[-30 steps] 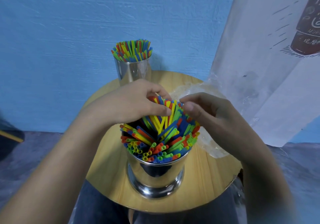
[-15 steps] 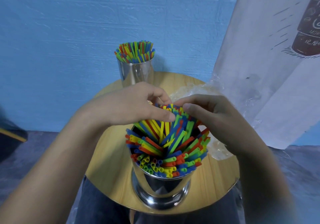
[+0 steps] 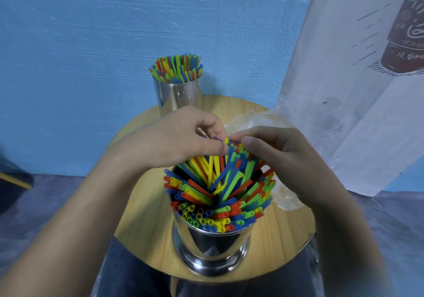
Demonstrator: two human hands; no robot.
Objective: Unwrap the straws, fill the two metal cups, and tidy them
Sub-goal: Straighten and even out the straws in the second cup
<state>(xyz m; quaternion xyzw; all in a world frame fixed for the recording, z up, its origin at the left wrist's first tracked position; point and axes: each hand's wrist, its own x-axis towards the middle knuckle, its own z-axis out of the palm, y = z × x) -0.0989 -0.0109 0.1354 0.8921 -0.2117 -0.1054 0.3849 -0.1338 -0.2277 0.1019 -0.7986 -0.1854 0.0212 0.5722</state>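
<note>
A shiny metal cup (image 3: pixel 212 248) stands at the near edge of the round wooden table (image 3: pixel 146 216), packed with coloured straws (image 3: pixel 220 191) that fan outward. My left hand (image 3: pixel 181 136) and my right hand (image 3: pixel 282 156) meet over the far tops of these straws, and the fingers and thumbs of both pinch the straw ends. A second metal cup (image 3: pixel 177 98) full of upright straws (image 3: pixel 176 69) stands at the table's far edge.
Crumpled clear plastic wrap (image 3: pixel 257 120) lies on the table's right side, partly under my right hand. A white printed cloth (image 3: pixel 344 78) hangs at the right. A blue wall (image 3: pixel 91 55) rises right behind the table.
The view has shifted so the near cup sits lower and more to the right. Both hands stay on the straw tops, their fingertips drawn closer together at the far rim.
</note>
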